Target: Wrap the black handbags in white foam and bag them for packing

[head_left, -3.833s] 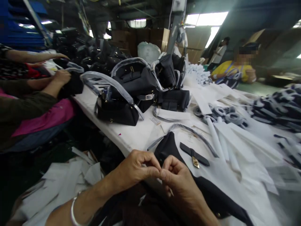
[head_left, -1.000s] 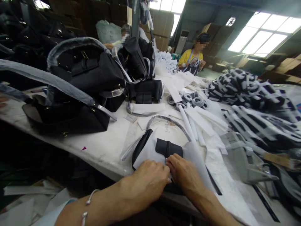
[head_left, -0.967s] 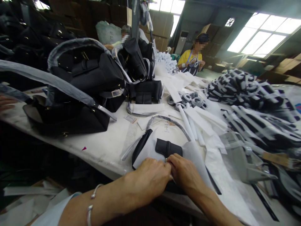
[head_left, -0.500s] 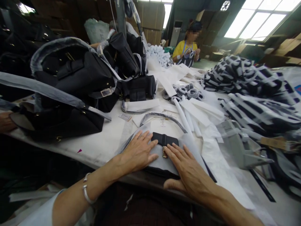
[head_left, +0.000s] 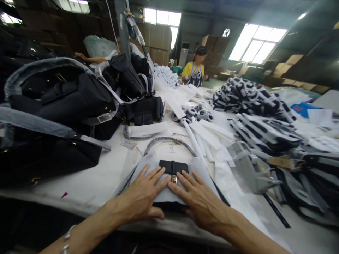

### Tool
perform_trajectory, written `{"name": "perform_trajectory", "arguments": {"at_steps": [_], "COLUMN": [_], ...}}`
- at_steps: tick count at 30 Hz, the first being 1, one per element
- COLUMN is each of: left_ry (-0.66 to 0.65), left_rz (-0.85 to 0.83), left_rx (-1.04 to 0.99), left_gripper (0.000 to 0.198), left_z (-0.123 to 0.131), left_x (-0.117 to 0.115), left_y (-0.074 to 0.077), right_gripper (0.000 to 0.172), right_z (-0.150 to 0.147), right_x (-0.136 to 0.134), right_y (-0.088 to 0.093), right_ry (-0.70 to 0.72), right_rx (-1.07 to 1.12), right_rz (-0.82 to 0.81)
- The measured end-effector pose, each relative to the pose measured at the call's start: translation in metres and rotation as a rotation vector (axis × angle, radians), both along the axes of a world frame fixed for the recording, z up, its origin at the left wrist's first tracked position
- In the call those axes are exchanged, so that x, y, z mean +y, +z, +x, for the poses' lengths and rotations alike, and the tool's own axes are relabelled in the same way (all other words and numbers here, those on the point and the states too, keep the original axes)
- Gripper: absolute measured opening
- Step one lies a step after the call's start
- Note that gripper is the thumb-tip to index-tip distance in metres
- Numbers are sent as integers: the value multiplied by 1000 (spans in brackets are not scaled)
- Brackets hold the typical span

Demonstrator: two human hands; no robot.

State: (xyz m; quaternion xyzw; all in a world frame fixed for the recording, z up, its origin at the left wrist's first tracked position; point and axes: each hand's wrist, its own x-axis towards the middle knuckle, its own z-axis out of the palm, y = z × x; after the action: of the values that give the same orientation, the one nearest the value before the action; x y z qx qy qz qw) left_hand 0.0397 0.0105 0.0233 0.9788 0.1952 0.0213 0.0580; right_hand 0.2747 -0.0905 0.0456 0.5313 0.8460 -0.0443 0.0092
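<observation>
A black handbag wrapped in pale tissue paper (head_left: 159, 169) lies flat at the near edge of the white table (head_left: 106, 176). Its black clasp strap (head_left: 173, 166) with a gold buckle shows through a gap in the paper. My left hand (head_left: 143, 195) lies flat on the paper left of the strap, fingers spread. My right hand (head_left: 198, 199) lies flat on the right side, fingers stretched toward the buckle. Both hands press down and hold nothing. The bag's wrapped handle (head_left: 169, 141) arcs just beyond them.
Several wrapped black handbags (head_left: 66, 102) are piled at the left. Rolled paper tubes and wrapped strap coils (head_left: 194, 114) lie mid-table. A heap of black straps banded in white (head_left: 254, 106) fills the right. A person in yellow (head_left: 194, 70) works at the far end.
Earlier my fingers pinched together at the bag's clasp. They have since opened and spread flat on the wrapping paper, and the view has tilted up and to the right.
</observation>
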Motion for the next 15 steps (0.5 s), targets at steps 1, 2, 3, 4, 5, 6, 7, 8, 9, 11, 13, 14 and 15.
{"name": "perform_trajectory", "arguments": {"at_steps": [1,2,3,4,5,6,7,8,9,11,13,14,15], "left_ry": [-1,6,10,9,1,-9,-21,-35,-50,-102,-161,-183,-195], "left_rz": [0,8,19,33,51,76,108,145,181,240,289,319,356], "left_rx": [16,26,31,34,31,21,-1,-37,-83,-174,-252,-288,-320], "left_gripper": [95,93,93,93,94,95,95,94,92,85,74,69,64], "left_z": [-1,-1,-2,-2,-2,-2,-3,-3,-4,-7,-9,-10,-10], "left_x": [-2,-4,-5,-5,-5,-4,-3,-2,-1,0,0,0,0], "left_y": [1,0,-3,-8,-14,-21,-29,-37,-44,-55,-60,-61,-61], "right_gripper": [86,85,82,78,73,68,63,58,53,48,46,45,45], "right_z": [3,6,9,11,14,16,19,21,24,27,30,32,33], "right_x": [-3,-5,-7,-8,-9,-8,-8,-7,-6,-4,-5,-5,-5], "right_y": [5,8,11,10,7,1,-9,-21,-35,-63,-80,-81,-78], "right_ry": [13,26,38,54,77,101,123,137,142,134,117,118,135], "right_rx": [-16,-35,-55,-73,-87,-96,-98,-94,-84,-48,-9,13,43], "right_rz": [17,40,68,101,138,184,245,326,418,587,667,658,614]}}
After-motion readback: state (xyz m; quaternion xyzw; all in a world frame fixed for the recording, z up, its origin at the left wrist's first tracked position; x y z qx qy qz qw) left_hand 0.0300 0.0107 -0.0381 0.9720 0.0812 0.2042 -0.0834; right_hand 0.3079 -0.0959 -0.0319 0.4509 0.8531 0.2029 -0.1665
